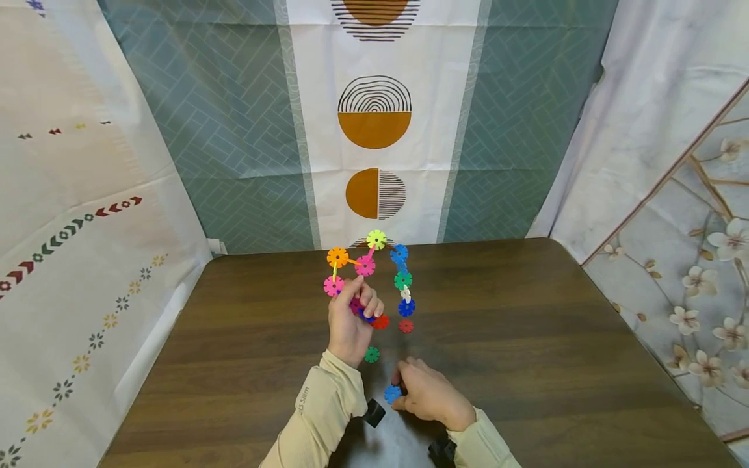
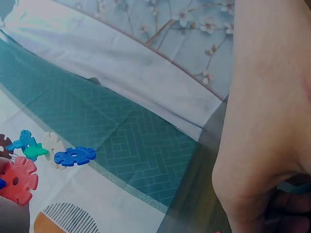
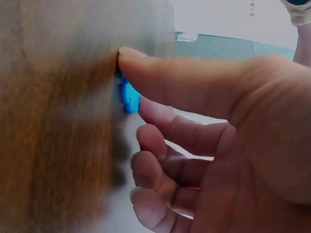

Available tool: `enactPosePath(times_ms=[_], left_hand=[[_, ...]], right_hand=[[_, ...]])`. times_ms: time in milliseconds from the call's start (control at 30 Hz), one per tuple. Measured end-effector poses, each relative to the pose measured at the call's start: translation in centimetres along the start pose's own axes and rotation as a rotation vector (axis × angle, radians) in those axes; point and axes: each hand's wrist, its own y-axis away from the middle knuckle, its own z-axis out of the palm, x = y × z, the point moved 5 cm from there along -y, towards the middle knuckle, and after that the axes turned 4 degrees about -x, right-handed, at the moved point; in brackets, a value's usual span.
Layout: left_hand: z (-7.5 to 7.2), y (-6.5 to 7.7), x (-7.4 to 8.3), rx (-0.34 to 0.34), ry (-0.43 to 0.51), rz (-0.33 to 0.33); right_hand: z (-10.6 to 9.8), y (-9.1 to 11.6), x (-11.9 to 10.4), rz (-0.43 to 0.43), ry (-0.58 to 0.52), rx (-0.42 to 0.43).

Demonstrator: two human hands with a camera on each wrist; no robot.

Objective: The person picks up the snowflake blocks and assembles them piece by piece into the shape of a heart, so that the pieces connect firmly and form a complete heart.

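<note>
My left hand grips a chain of notched plastic snowflake discs above the table. In the head view the chain loops up from the fist through pink, orange and yellow-green discs. It comes down on the right through light blue, green and white to a dark blue disc. A red disc shows by the left fingers in the left wrist view. Nearer the front, my right hand pinches a light blue snowflake disc between thumb and index finger, right at the tabletop.
On the brown wooden table lies a loose green disc, beside the left wrist. Another red disc appears just below the chain's dark blue end. Patterned cloths hang behind the table and at both sides.
</note>
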Motion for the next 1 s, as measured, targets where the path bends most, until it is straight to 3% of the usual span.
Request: enactPosePath(times_ms=[133, 300, 400, 567, 767, 1000], left_hand=[[-0.1, 0.1, 0.0, -0.002, -0.001, 0.000], [-0.2, 0.0, 0.2, 0.004, 0.005, 0.003], [-0.2, 0.0, 0.3, 0.006, 0.010, 0.001], [-0.3, 0.0, 0.3, 0.010, 0.005, 0.002], [-0.2, 0.0, 0.2, 0.022, 0.000, -0.003], [-0.3, 0.0, 0.3, 0.033, 0.004, 0.003]], right_hand=[[0.0, -0.1, 0.0, 0.006, -0.009, 0.018], [-0.3, -0.4, 0.1, 0.004, -0.188, 0.069], [-1.3, -0.5, 0.0, -0.027, -0.352, 0.185], [-3.7, 0.0, -0.6, -0.098, -0.550, 0.480], [-5.5, 0.8, -1.1, -0.216, -0.540, 0.771], [-6.5, 1.5, -2.4, -0.344, -0.450, 0.927]])
